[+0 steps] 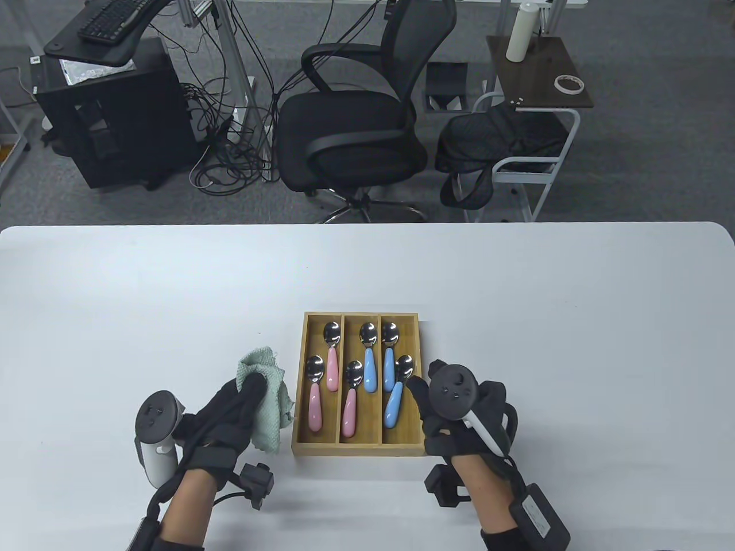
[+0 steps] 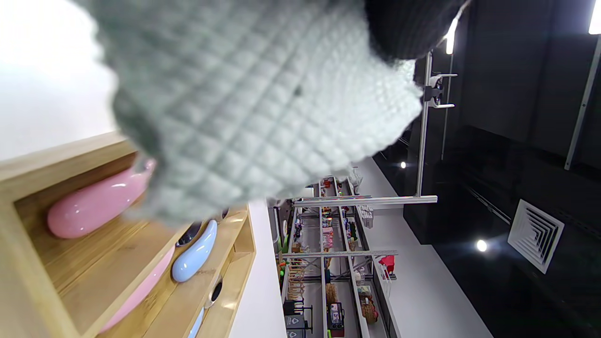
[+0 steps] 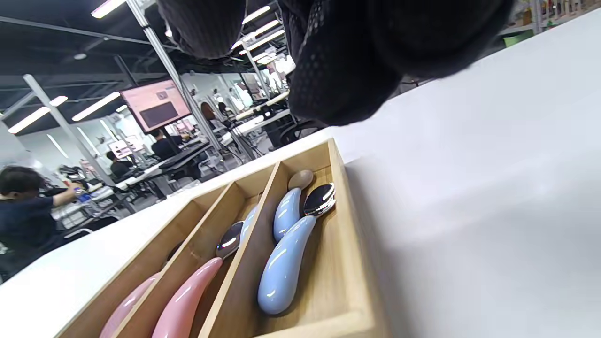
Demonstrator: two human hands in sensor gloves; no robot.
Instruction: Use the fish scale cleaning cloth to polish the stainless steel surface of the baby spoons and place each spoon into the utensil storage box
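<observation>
A wooden utensil box [image 1: 298, 396] with three compartments sits on the white table and holds several baby spoons. Pink-handled spoons [image 1: 314, 402] lie in the left and middle slots. Blue-handled spoons [image 1: 395, 402] lie in the middle and right slots. My left hand [image 1: 241, 404] grips the pale green cloth [image 1: 270, 410] just left of the box. The cloth [image 2: 253, 108] fills the left wrist view above the box [image 2: 28, 169]. My right hand [image 1: 442, 402] hovers at the box's right wall, holding nothing. The nearest blue spoon [image 3: 284, 263] lies in the right slot.
The white table [image 1: 574, 344] stretches wide to both sides and behind the box. Beyond its far edge stand a black office chair [image 1: 350, 132], a small side table [image 1: 540, 74] and a black cabinet [image 1: 109, 115].
</observation>
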